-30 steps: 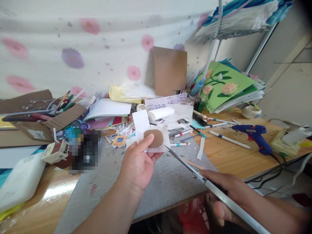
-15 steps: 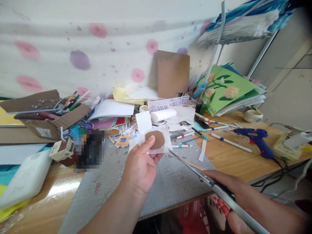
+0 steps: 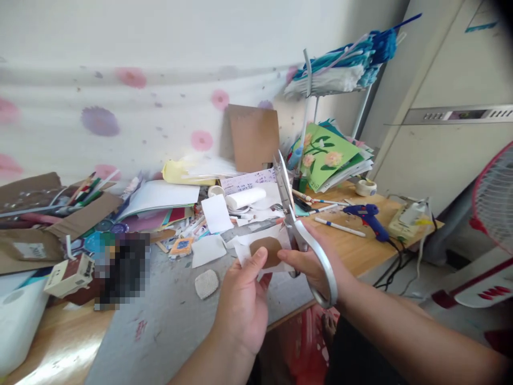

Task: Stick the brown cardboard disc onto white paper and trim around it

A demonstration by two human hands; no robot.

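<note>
My left hand (image 3: 245,302) is closed on the near-left edge of a white paper piece (image 3: 245,247), its thumb pressing on a brown rounded cardboard piece (image 3: 269,249) that lies on the paper. My right hand (image 3: 315,262) is closed around silver scissors (image 3: 295,227), whose blades point up and away. The right thumb also touches the right edge of the cardboard. Beside my left hand, a small white textured piece (image 3: 206,284) lies on the grey cutting mat (image 3: 168,331). White paper squares (image 3: 215,214) lie behind it.
A blue glue gun (image 3: 366,215) stands on the wooden table (image 3: 334,241) at right, near a power strip (image 3: 411,219). A white paper roll (image 3: 246,198) lies at the back. An open cardboard box (image 3: 84,216) of pens is at left. A fan (image 3: 495,198) stands at far right.
My right hand has come up to the paper and cardboard, and the scissors have swung to point upward. The view has turned right. The small white textured piece now shows on the mat.
</note>
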